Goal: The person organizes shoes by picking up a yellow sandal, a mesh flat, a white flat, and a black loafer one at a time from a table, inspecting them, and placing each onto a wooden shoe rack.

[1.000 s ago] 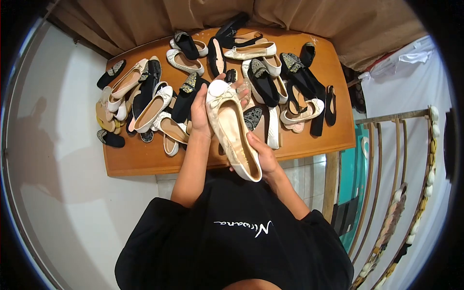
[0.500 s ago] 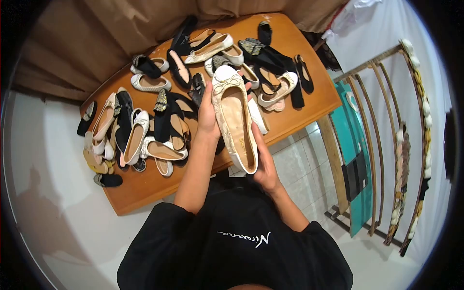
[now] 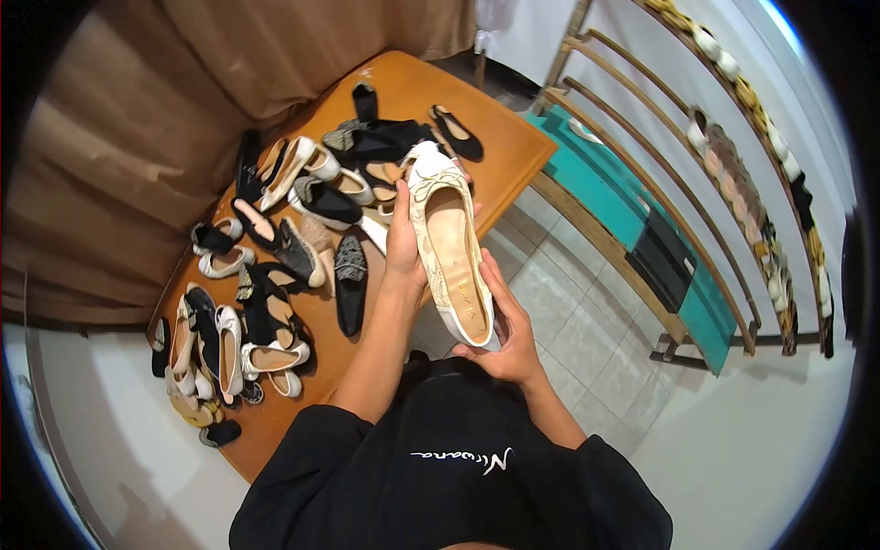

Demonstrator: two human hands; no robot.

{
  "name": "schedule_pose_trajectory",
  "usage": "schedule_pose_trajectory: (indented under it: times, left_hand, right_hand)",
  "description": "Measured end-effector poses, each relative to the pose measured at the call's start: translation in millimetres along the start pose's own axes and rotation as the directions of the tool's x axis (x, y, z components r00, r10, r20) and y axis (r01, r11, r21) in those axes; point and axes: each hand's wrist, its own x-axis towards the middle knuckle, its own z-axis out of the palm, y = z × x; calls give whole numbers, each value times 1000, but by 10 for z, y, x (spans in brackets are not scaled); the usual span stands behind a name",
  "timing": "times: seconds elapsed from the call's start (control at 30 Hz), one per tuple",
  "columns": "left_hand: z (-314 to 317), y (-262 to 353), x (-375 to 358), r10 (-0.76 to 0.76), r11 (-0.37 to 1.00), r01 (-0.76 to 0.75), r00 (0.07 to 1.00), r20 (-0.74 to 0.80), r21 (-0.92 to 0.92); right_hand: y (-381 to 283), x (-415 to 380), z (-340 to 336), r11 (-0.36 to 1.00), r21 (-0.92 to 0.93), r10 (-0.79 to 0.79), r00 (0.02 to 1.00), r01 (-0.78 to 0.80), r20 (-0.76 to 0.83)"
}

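Between my hands is a white ballet flat (image 3: 449,238) with a bow at its toe and a tan insole, its opening facing up toward me. My left hand (image 3: 404,243) is closed on the side near the toe. At the heel end, my right hand (image 3: 509,335) grips the shoe from below and the right. Beyond it, many loose shoes lie on the wooden table, among them a black loafer with a patterned top (image 3: 350,284) near my left wrist and a black slingback flat (image 3: 456,133) at the far corner.
The brown wooden table (image 3: 513,137) stands ahead and left, against a brown curtain (image 3: 165,119). A mixed pile of shoes (image 3: 229,348) covers its left end. To the right is a wooden rack (image 3: 632,119) with a teal board (image 3: 605,174) and strings of shoes. Tiled floor (image 3: 587,312) lies between.
My view has turned to the right, so the table shifts left and the rack comes closer to the middle. Both hands keep holding the white flat; the right hand has shifted around its heel.
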Motion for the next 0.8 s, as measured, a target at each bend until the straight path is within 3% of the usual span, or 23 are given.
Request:
schedule_pose_trajectory:
  times: [0.13,0.2,0.27,0.37,0.43,0.67,0.8]
  left_hand:
    - [204,-670,141,-98,994,102,991,-94,41]
    - [374,-1092,255,-10,996,26,983,-184,84]
    - [514,-1446,282,-9,994,33,975,-220,106]
    - [757,-1880,305,-70,982,103,978,-198,160]
    - [1093,-2100,281,-69,943,102,991,-113,316]
    - [1469,-2715,514,-261,926,226,962,79,302]
    - [1549,-2970,818,-350,901,308,932,91,306]
  right_hand:
    - [-129,-298,-527,999,-5,-40,992,40,-123]
    - [-171,-475,-798,986,-154,-86,982,60,-167]
    - [-280,-599,-1025,994,-107,-52,967,26,-250]
    - [-374,-772,-1334,994,-105,-24,948,-10,-316]
    - [-440,-873,-1479,989,-145,-50,924,-6,-379]
    - [-545,-1035,-1967,968,-250,-123,841,-16,-528]
    - [-694,-1031,-2279,883,-435,-86,852,-175,-516]
